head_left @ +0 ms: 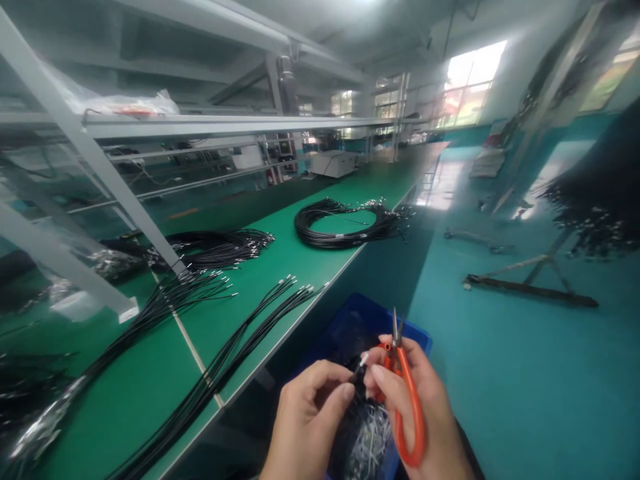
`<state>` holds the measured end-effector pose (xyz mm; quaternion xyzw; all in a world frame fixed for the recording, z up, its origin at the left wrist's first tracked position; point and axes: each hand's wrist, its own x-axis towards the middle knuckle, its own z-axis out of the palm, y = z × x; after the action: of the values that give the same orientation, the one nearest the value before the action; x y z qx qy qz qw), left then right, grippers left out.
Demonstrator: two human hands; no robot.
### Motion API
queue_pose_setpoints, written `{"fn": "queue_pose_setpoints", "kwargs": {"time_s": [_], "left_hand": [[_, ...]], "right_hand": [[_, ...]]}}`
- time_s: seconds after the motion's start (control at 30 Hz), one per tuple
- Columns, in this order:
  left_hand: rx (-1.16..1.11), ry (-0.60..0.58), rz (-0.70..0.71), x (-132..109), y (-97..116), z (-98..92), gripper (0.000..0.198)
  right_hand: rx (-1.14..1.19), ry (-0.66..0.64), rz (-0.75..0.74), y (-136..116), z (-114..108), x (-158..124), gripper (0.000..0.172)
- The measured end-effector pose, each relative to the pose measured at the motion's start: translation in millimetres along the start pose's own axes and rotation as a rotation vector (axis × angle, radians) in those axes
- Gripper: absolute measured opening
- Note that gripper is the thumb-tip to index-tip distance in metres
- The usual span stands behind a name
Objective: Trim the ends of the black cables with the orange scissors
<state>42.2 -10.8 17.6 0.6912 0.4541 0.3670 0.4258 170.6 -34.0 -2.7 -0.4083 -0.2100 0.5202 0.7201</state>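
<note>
My left hand [315,410] pinches a black cable [357,373] close to its white-tipped end. Beside it, my right hand [420,400] is wrapped round a pair of scissors [411,413] with orange handles, their pointed blades aimed up and slightly apart. The right thumb and forefinger are close to the white tip; whether they touch it I cannot tell. Beneath both hands is a blue bin [425,337] holding white and clear scraps [369,437]. Along the bench edge, left of my hands, lies a bundle of black cables [250,333] with pale ends.
On the green bench [280,260] lie a coiled cable bundle [330,240] and more loose bundles [220,247]. A white shelf frame [240,125] rises from the bench. At right, a dark mass of hanging cables [600,193] is over a stand's foot [530,291] on the floor.
</note>
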Motion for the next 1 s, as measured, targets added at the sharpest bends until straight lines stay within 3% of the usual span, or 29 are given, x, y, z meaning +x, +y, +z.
{"fn": "queue_pose_setpoints", "kwargs": {"time_s": [0.13, 0.37, 0.47, 0.6, 0.77, 1.0], "left_hand": [[-0.133, -0.028, -0.095, -4.0, -9.7, 6.0, 0.011], [-0.154, -0.038, -0.147, -7.4, -12.8, 6.1, 0.015], [-0.219, -0.051, -0.146, -9.1, -13.5, 8.4, 0.018], [-0.349, 0.029, -0.093, -10.4, -11.2, 16.0, 0.022], [-0.315, 0.144, -0.075, -8.0, -5.2, 17.3, 0.020], [-0.700, -0.031, -0.167, -3.5, -9.3, 0.4, 0.012]], "right_hand": [[0.058, 0.005, 0.046, 3.0, 2.6, -0.4, 0.039], [0.044, -0.004, 0.077, 3.7, 1.8, 0.3, 0.038], [0.092, -0.047, 0.147, 3.6, 3.1, -4.3, 0.030], [0.165, -0.063, 0.246, 6.0, 9.7, -11.1, 0.021], [0.088, -0.048, 0.272, 13.6, 15.4, -11.9, 0.036], [0.239, -0.162, 0.289, 20.1, 10.2, -10.0, 0.030]]}}
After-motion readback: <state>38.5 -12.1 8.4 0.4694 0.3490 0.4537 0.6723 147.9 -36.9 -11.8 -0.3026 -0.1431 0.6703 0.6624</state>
